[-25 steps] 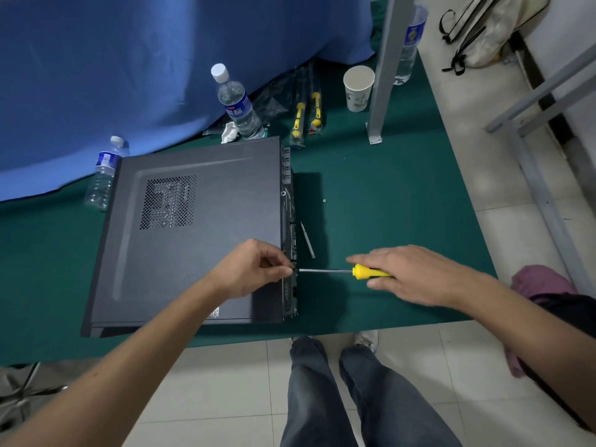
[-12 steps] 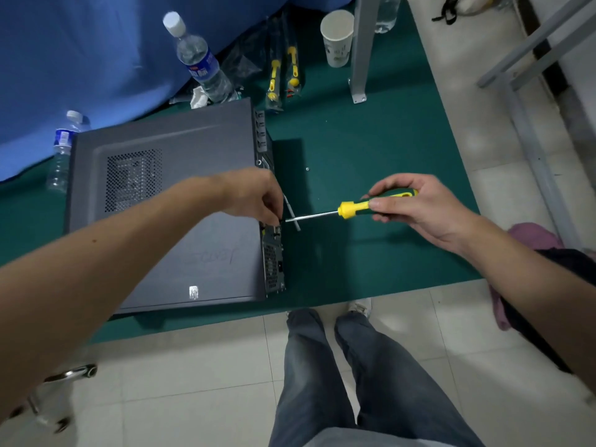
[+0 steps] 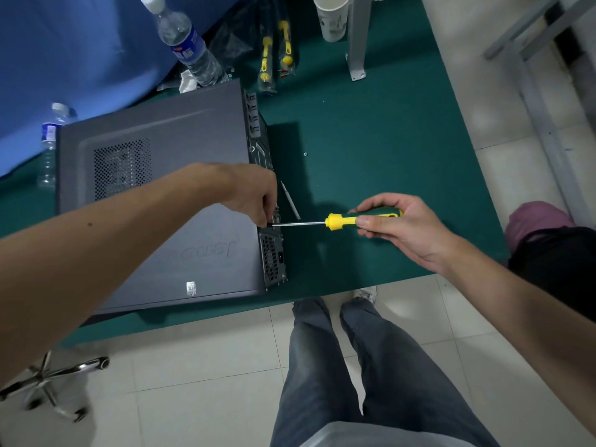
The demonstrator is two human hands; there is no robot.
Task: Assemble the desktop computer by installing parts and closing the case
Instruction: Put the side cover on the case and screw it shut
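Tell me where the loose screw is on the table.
In the head view, the loose screw lies alone on the green table, right of the computer case and beyond the screwdriver.

1. Floor (image 3: 206,375) — pale square tiles, dim light.
2. Green table (image 3: 380,130), grey post (image 3: 357,33) at 12 o'clock.
3. Blue drape (image 3: 80,43) at 10 o'clock.
4. Chair base (image 3: 54,382) at 8 o'clock — chrome, castered.
5. Grey metal frame (image 3: 545,124) at 2 o'clock.

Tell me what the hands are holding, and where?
The right hand grips the screwdriver by its green-and-yellow handle. The left hand's fingers pinch at its tip; whether they hold a screw cannot be told.
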